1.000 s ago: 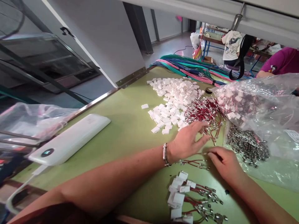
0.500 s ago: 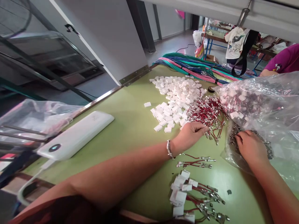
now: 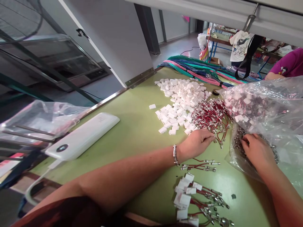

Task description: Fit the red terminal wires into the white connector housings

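Note:
My left hand (image 3: 197, 144) is closed in a pinch at the near edge of a heap of short red wires (image 3: 209, 115) with silver metal ends. A small metal end shows at its fingertips, so it appears to grip one of these wires. My right hand (image 3: 259, 151) reaches with bent fingers into a pile of small metal terminals (image 3: 239, 142) on clear plastic; its fingertips are partly hidden there. Below the left hand lie several loose red wires (image 3: 201, 166). Nearer to me are red wires fitted with white plastic connectors (image 3: 184, 199).
Loose white connectors (image 3: 184, 94) are heaped mid-table. A clear plastic bag (image 3: 279, 104) covers the right side. A white power bank (image 3: 85, 135) with a cable lies left. Bundled coloured cables (image 3: 189, 67) run along the back. A person's purple sleeve (image 3: 287, 63) shows far right.
The view has shifted slightly, moving the scene a little to the right. My left hand has drawn slightly nearer to me, still pinched. My right hand stays at the metal terminals.

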Motion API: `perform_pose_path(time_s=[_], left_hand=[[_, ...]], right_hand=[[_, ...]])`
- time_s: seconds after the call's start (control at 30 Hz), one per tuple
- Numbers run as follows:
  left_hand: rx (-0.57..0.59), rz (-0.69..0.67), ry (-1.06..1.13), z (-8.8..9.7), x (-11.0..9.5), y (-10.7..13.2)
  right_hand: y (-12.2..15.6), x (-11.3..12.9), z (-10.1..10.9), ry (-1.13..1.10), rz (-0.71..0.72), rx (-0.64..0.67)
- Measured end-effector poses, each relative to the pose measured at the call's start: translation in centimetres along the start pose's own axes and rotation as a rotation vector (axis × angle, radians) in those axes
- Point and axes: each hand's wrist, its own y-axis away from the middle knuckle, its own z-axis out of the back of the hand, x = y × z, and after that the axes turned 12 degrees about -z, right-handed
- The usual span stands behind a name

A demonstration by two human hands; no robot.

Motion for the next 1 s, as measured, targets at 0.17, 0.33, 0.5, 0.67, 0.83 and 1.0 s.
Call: perform_pose_path(time_s=[0.17,0.33,0.5,0.67,0.83,1.0], left_hand=[[0.023,0.0,0.028,-0.3,-0.1,0.1],[0.114,-0.031,0.02,-0.4,-0.6,0.2],[0.148,-0.048,0.054,-0.3,-0.9,0.4],[0.171,-0.073,0.067,0.0,-1.0,0.2],[0.231,-0.183,-0.177,0.0,-0.9,0.6],[0.412,-0.405,-0.52,-0.2,-0.8,1.2]], right_hand=[[0.8,1.0,1.2,-0.256,0.02,-0.041],[3.5,4.9,2.3,-0.757,0.249,-0.022],[4.5,6.5,2.0,-0.894,0.203,0.023],[4.2,5.9,1.9,-0.957,0.132,0.085],[3.9,5.5,2.0,-0.859,0.292,0.074],[4.4,5.4,2.3,-0.791,0.282,0.312]])
